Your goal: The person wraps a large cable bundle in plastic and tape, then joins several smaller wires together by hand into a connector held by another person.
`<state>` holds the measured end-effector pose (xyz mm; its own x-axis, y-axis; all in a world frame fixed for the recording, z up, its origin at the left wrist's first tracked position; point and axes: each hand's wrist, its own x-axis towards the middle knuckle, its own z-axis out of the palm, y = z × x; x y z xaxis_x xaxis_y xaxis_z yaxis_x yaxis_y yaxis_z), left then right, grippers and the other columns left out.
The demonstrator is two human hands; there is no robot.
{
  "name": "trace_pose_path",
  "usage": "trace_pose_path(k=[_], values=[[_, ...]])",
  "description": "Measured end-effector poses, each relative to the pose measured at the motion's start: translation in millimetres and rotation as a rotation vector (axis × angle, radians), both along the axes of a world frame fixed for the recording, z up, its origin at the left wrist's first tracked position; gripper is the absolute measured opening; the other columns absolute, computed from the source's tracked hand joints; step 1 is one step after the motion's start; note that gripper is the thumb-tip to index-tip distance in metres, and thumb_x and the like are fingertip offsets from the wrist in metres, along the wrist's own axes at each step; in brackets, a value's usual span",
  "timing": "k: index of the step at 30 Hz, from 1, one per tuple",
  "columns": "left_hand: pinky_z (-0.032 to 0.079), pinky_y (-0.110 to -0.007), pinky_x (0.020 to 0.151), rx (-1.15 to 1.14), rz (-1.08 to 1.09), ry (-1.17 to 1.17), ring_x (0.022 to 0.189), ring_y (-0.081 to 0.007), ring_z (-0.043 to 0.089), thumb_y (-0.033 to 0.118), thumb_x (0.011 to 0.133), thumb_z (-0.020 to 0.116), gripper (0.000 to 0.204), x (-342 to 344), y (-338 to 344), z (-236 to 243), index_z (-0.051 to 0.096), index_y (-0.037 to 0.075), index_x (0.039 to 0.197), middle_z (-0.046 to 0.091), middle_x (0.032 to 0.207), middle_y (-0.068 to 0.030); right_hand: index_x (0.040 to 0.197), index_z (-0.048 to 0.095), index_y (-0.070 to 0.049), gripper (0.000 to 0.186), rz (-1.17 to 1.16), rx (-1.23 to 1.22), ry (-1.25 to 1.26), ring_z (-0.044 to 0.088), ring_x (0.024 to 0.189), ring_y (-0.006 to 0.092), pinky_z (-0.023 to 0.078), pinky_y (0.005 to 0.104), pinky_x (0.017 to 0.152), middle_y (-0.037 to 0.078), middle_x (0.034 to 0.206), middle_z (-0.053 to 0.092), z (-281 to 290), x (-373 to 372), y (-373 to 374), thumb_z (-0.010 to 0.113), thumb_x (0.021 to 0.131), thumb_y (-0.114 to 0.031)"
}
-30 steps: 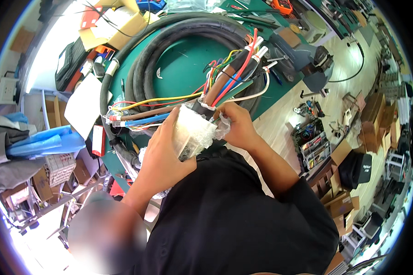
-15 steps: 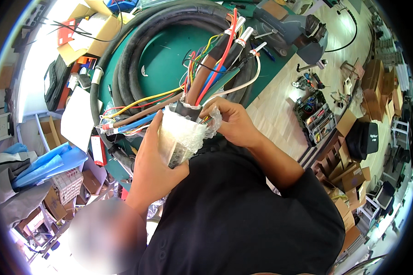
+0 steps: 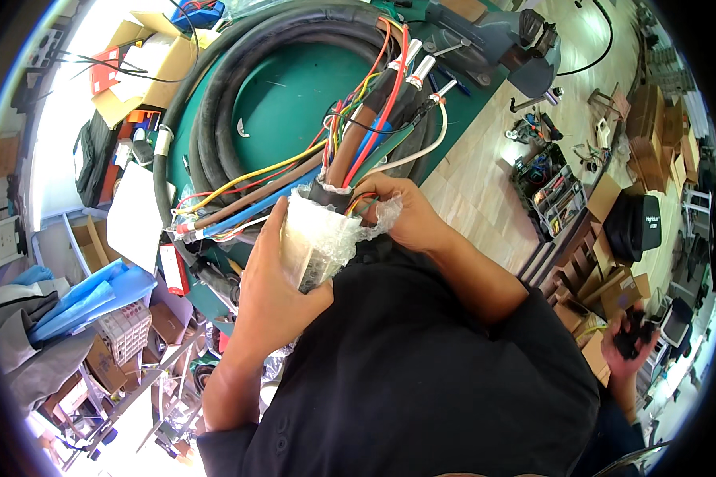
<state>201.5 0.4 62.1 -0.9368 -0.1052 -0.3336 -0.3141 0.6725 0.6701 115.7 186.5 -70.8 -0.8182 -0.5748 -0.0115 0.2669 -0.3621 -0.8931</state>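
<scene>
My left hand (image 3: 272,290) is wrapped around a pale, blocky piece in bubble wrap (image 3: 326,234), held in front of my chest. A thick black cable end (image 3: 330,193) comes out of its top, with brown, blue, red, yellow and thinner coloured wires fanning out. My right hand (image 3: 399,211) is closed at the upper right of the wrap. Its fingers pinch the loose edge of the bubble wrap beside a few thin wires; the fingertips are partly hidden. White-tipped, dark-sleeved wire ends (image 3: 410,54) stand up beyond my hands.
A heavy black cable (image 3: 211,103) lies coiled on the green mat (image 3: 282,103). A grey bench vise (image 3: 485,48) stands at the far right. An open carton (image 3: 147,67) sits at the left, a tool box (image 3: 550,191) on the floor. At lower right, another person's hand (image 3: 624,362) holds something black.
Another person's hand with a black object has come into view at lower right, and a blurred shape at lower left has gone. My hands keep their holds; the wires tilt slightly differently.
</scene>
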Motion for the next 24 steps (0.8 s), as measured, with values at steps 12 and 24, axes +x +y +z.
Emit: trace_pose_path(k=[12, 24], values=[[0.041, -0.042, 0.106, -0.006, -0.035, 0.014, 0.127, -0.0390, 0.052, 0.014, 0.068, 0.073, 0.096, -2.7, 2.2, -5.0, 0.029, -0.003, 0.150, 0.051, 0.138, -0.0263, 0.096, 0.071, -0.008, 0.023, -0.274, 0.596, 0.681, 0.060, 0.096, 0.0295, 0.045, 0.0378, 0.087, 0.007, 0.104, 0.068, 2.3, -17.6, 10.9, 0.071, 0.074, -0.002], [0.043, -0.041, 0.103, 0.038, -0.003, -0.062, 0.123, -0.0369, 0.056, 0.013, 0.066, 0.072, 0.097, -5.8, 7.0, 1.1, 0.028, 0.000, 0.152, 0.056, 0.131, -0.0252, 0.099, 0.070, -0.004, 0.015, -0.529, 0.465, 0.466, 0.065, 0.080, 0.0206, 0.052, 0.0340, 0.074, 0.009, 0.089, 0.069, -10.7, -16.6, 17.9, 0.070, 0.083, -0.004]])
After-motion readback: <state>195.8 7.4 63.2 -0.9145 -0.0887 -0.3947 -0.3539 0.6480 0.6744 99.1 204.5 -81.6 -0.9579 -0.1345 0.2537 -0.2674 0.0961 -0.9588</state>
